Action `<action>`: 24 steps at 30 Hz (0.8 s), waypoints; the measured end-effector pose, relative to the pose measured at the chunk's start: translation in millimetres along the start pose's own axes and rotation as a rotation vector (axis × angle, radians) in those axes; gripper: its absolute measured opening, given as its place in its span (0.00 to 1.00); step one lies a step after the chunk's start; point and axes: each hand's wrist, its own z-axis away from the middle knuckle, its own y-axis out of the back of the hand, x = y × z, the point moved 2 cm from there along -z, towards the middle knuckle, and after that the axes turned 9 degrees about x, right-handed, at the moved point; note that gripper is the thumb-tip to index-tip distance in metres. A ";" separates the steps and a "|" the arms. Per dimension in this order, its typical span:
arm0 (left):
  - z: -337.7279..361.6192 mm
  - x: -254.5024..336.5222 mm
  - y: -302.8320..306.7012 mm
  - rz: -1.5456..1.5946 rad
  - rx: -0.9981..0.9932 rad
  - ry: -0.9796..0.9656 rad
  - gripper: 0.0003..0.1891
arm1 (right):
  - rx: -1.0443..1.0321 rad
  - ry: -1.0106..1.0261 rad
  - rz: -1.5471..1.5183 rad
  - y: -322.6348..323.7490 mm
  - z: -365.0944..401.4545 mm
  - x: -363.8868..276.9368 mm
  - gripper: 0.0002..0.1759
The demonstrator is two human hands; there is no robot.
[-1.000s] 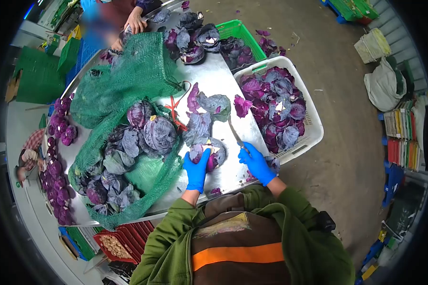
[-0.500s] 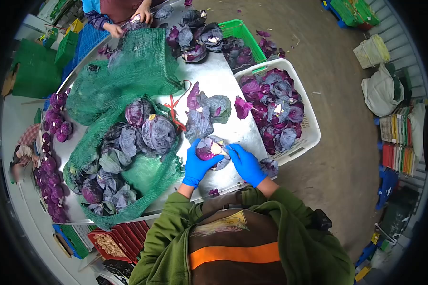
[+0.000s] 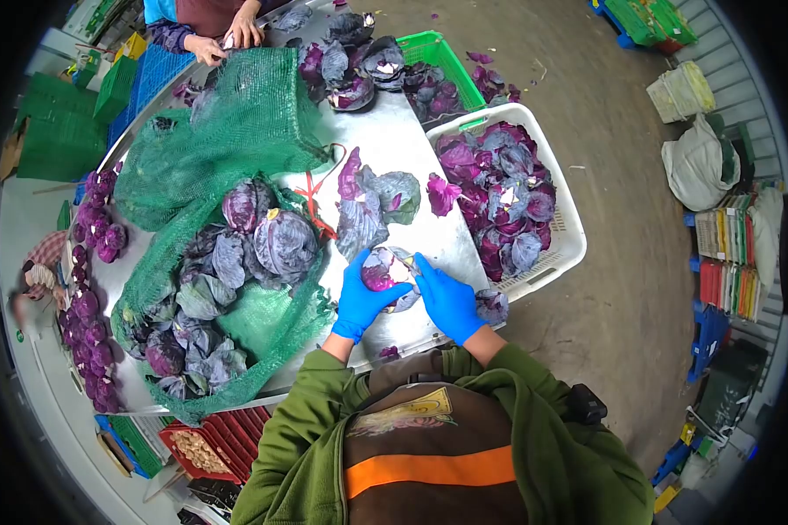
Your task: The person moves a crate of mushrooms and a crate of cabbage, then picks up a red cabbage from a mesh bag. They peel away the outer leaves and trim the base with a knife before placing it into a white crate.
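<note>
A purple cabbage (image 3: 382,275) lies on the metal table (image 3: 429,236) near its front edge, its pale stem area facing up. My left hand (image 3: 362,299), in a blue glove, grips its left side with thumb and fingers. On the right side of the cabbage, my right hand (image 3: 446,300), also blue-gloved, has its fingers pressed together against the leaves; whether they hold anything small is hidden. Loose outer leaves (image 3: 362,210) lie just beyond. To the left, a green mesh bag (image 3: 263,328) holds several cabbages (image 3: 284,243).
A white crate (image 3: 572,219) full of purple leaves stands right of the table, with a green crate (image 3: 451,61) behind it. Trimmed cabbages (image 3: 86,306) line the left edge. Another person's hands (image 3: 228,39) work at the far end; a second person is at far left.
My right hand has moved slightly up against the cabbage's side. The whole view has shifted a little; my left hand keeps its grip.
</note>
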 end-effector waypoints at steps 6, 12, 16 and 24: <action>-3.9 14.9 -0.1 0.026 -0.060 0.058 0.60 | 0.025 0.006 0.050 -5.9 -7.5 -2.5 0.27; -2.4 5.3 -1.1 0.006 -0.061 0.000 0.60 | 0.060 -0.056 -0.013 -17.0 -19.7 7.4 0.27; 3.6 2.5 -1.3 0.020 -0.037 0.004 0.59 | 0.041 -0.103 -0.095 -19.1 -26.2 13.2 0.25; 5.9 -13.3 12.0 0.046 -0.106 -0.058 0.61 | 0.006 -0.226 -0.414 -20.8 -37.6 19.2 0.17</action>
